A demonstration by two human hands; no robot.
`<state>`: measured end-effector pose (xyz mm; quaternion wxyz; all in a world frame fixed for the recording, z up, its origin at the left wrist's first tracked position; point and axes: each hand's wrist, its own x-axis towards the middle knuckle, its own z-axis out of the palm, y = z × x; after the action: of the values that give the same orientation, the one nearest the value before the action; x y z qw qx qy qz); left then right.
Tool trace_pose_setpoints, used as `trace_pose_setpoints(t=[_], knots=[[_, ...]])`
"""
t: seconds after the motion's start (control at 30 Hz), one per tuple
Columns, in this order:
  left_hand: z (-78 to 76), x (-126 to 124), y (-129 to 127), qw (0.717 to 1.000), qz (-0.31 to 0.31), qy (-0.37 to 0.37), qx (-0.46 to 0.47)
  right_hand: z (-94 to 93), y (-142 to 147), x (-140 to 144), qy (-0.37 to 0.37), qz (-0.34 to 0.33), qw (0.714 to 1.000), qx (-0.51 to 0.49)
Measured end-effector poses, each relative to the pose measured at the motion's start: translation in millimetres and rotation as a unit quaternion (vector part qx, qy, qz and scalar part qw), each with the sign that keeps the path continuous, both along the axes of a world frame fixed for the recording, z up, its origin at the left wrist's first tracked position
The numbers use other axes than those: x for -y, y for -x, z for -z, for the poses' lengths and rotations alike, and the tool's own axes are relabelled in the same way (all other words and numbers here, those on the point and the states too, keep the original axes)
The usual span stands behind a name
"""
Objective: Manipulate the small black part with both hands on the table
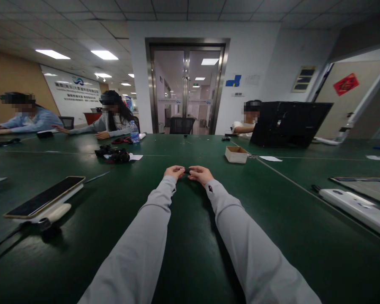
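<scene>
Both my arms, in grey sleeves, stretch out over the dark green table (190, 253). My left hand (174, 172) and my right hand (200, 173) meet at the fingertips far out in front of me. Between them they pinch a small black object (187, 170); it is too small to tell what it is. Both hands rest low, close to the table surface.
A phone (44, 196) lies on a white stand at the left. A small cardboard box (236, 154) sits ahead right, a black pile of parts (113, 154) and a water bottle (134, 131) ahead left. A white device (357, 205) lies right. Three people sit at the far side, one behind a laptop (288, 123).
</scene>
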<state>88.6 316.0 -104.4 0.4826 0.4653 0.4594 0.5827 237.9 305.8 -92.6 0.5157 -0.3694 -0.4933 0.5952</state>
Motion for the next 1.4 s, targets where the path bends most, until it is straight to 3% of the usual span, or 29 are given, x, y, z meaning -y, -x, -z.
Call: trace_pose_setpoints(t=[1.4], knots=[[-14.6,13,-5,0.997,-0.014,0.054,-0.055,0.2,-3,2,-0.013,-0.018,1.000,-0.007]])
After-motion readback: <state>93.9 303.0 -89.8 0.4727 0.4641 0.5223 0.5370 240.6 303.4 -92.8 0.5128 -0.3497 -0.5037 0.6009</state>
